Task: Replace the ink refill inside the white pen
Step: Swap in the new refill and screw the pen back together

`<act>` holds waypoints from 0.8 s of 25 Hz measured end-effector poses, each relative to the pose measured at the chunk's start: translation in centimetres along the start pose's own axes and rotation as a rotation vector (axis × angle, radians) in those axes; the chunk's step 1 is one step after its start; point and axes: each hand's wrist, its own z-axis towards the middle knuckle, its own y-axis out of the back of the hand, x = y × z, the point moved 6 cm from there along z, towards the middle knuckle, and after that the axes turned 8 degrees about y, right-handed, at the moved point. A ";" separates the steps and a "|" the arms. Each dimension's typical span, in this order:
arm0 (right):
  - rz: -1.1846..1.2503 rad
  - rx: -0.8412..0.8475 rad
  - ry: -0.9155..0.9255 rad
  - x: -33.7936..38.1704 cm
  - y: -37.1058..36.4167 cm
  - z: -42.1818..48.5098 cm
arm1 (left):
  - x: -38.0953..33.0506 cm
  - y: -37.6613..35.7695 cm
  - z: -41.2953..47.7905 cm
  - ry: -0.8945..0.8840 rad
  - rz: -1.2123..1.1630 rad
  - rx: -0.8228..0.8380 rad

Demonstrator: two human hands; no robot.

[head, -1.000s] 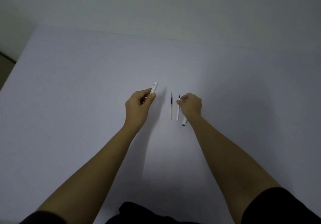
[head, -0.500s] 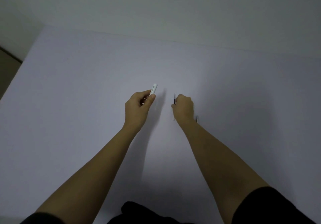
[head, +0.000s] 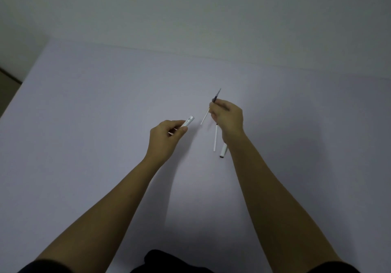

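Mid-swap: left hand (head: 167, 139) closed round white pen barrel (head: 187, 122), right hand (head: 227, 117) pinching lifted refill (head: 216, 97) just right of it, second refill (head: 215, 138) and cap piece (head: 223, 151) lying on table (head: 84, 124); next, likely threading refill into barrel mouth.

A pale lilac table (head: 84, 124) meets a plain grey wall (head: 190, 8).

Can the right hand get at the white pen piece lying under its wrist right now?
Probably not yet: the right hand already grips a refill, and its wrist overhangs the pen piece on the table.
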 end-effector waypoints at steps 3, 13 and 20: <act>0.135 0.004 -0.006 0.7 0.6 -0.6 | -0.4 -0.6 -0.3 -0.017 0.035 0.040; 0.164 0.015 0.032 2.2 1.7 -1.9 | -2.1 -1.4 -1.1 -0.071 0.062 0.095; 0.115 0.090 0.012 2.4 1.6 -2.8 | -3.1 -1.4 -1.0 -0.106 0.057 0.061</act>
